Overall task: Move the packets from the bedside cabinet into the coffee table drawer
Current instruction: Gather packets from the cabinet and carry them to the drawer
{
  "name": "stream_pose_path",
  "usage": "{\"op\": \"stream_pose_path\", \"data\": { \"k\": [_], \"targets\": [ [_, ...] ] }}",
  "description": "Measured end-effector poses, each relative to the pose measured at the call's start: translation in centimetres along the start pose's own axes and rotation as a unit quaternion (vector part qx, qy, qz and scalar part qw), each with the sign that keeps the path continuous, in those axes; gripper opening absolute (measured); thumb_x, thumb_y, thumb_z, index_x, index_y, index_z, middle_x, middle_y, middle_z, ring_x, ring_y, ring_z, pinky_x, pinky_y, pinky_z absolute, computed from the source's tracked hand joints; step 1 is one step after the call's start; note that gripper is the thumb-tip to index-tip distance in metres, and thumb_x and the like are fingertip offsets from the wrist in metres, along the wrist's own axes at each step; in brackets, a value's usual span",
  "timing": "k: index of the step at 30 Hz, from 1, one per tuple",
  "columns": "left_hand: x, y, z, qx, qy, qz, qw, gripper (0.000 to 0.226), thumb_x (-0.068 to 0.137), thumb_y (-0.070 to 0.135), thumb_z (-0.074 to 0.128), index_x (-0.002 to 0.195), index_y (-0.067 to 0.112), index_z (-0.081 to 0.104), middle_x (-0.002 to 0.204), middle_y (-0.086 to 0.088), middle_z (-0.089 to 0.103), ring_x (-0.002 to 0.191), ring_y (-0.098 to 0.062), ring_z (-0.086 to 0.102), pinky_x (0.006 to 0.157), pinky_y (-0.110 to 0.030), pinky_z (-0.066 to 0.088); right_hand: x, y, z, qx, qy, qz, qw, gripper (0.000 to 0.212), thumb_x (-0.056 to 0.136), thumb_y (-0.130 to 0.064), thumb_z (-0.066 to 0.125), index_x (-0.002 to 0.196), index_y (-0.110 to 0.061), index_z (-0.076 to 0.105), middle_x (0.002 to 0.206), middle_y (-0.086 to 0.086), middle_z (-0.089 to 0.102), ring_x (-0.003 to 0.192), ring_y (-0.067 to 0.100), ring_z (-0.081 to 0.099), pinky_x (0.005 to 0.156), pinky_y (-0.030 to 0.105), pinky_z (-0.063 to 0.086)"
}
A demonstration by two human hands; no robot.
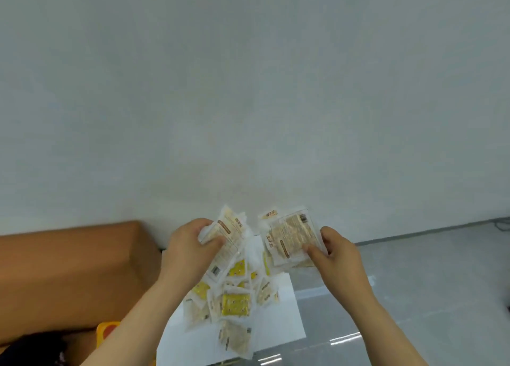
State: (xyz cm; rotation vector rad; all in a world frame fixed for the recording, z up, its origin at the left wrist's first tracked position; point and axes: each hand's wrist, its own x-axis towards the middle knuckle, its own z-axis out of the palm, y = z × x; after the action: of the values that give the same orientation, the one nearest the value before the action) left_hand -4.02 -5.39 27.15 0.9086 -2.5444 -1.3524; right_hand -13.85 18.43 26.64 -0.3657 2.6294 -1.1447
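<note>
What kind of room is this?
Probably a bedroom: a white cabinet heaped with packets stands against a plain wall, beside brown furniture that may be a bed.

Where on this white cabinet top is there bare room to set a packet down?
Bare cabinet top runs along the right edge, between the packet pile and the grey floor; a smaller patch shows at the near left corner. The middle is crowded with packets, and the left hand and right hand grip more above the far end.
</note>
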Motion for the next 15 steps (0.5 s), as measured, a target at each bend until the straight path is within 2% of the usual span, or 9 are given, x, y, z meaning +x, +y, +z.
{"op": "stream_pose_path", "data": {
  "k": [2, 4, 6, 8, 11, 15],
  "targets": [
    [0.3, 2.6, 0.1, 0.001, -0.004, 0.033, 0.999, 0.007, 0.08, 0.02, 0.071, 0.085, 0.023, 0.067, 0.082, 0.008, 0.068, 0.078, -0.014, 0.063, 0.071, -0.034, 0.051, -0.7, -0.4, -2.3, 0.018, 0.032, -0.004, 0.999, 0.026, 0.087, -0.019, 0.064, 0.076, -0.002, 0.047, 0.07, 0.02, 0.054, 0.053, 0.012, 0.036, 0.048, 0.022, 0.031],
    [0.3, 5.0, 0.5, 0.0, -0.006, 0.061, 0.998, 0.009, 0.08, 0.02, 0.072, 0.082, 0.025, 0.065, 0.079, 0.01, 0.066, 0.075, -0.01, 0.061, 0.064, -0.027, 0.047, -1.3, -0.4, -4.4, 0.034, 0.06, -0.002, 0.998, 0.023, 0.087, -0.02, 0.064, 0.076, -0.004, 0.05, 0.069, 0.015, 0.058, 0.052, 0.019, 0.044, 0.047, 0.026, 0.038],
    [0.2, 6.9, 1.1, -0.005, -0.014, 0.081, 0.997, 0.011, 0.08, 0.02, 0.072, 0.079, 0.027, 0.064, 0.076, 0.011, 0.066, 0.071, -0.005, 0.06, 0.056, -0.018, 0.041, -1.8, -0.2, -6.2, 0.053, 0.067, 0.001, 0.996, 0.015, 0.087, -0.02, 0.065, 0.08, -0.01, 0.057, 0.072, 0.005, 0.065, 0.062, 0.024, 0.06, 0.056, 0.036, 0.051],
    [-0.1, 7.9, 1.7, -0.012, -0.016, 0.087, 0.996, 0.009, 0.08, 0.021, 0.072, 0.08, 0.027, 0.065, 0.075, 0.011, 0.066, 0.07, -0.005, 0.061, 0.054, -0.014, 0.04, -2.1, 0.0, -7.1, 0.06, 0.048, -0.001, 0.997, 0.01, 0.086, -0.019, 0.066, 0.083, -0.011, 0.061, 0.075, 0.004, 0.068, 0.069, 0.025, 0.064, 0.062, 0.041, 0.053],
    [-0.8, 7.7, 2.2, -0.011, -0.002, 0.077, 0.997, 0.006, 0.08, 0.022, 0.072, 0.084, 0.023, 0.068, 0.077, 0.009, 0.068, 0.071, -0.009, 0.063, 0.057, -0.023, 0.045, -2.4, 0.6, -6.9, 0.069, 0.014, 0.015, 0.997, 0.007, 0.086, -0.015, 0.066, 0.085, -0.009, 0.062, 0.079, 0.006, 0.069, 0.072, 0.023, 0.066, 0.066, 0.041, 0.055],
    [-1.6, 6.4, 2.2, -0.005, 0.013, 0.049, 0.999, 0.007, 0.08, 0.021, 0.072, 0.086, 0.021, 0.069, 0.079, 0.006, 0.068, 0.072, -0.012, 0.064, 0.062, -0.03, 0.05, -2.6, 1.3, -5.5, 0.086, -0.012, 0.028, 0.996, 0.004, 0.086, -0.013, 0.066, 0.088, -0.016, 0.065, 0.083, -0.004, 0.071, 0.075, 0.01, 0.068, 0.066, 0.03, 0.059]
  ]
}}
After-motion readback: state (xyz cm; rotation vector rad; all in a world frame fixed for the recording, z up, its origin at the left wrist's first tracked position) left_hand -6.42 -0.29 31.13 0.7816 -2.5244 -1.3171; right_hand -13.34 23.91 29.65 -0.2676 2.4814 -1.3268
